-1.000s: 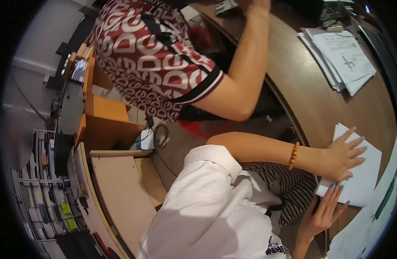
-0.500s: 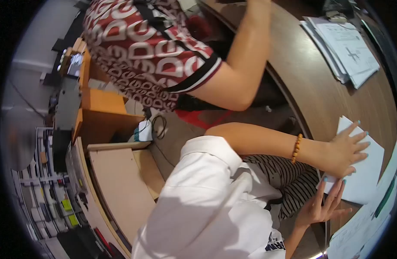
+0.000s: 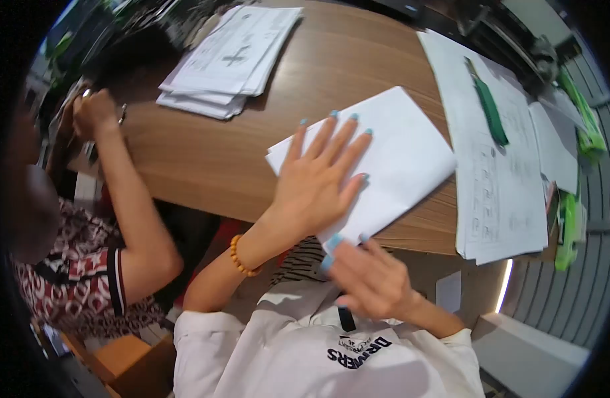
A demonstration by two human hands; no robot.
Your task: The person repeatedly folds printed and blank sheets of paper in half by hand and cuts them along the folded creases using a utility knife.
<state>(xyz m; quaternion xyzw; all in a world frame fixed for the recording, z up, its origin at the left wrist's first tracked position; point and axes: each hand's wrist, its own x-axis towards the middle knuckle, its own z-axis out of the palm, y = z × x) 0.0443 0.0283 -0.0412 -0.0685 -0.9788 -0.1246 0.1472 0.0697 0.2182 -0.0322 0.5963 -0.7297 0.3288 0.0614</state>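
Now two hands (image 3: 316, 184); one sheet (image 3: 391, 159).

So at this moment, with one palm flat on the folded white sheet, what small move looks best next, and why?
Probably bring the right hand up to the near edge of the folded white sheet and press along it. The left hand lies flat on the sheet with fingers spread, pinning it to the wooden table, while the right hand sits just below the table edge, fingertips at the sheet's overhanging corner.

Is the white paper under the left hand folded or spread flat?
Folded: the white paper shows doubled layers at its near edge, pressed flat by the left hand.
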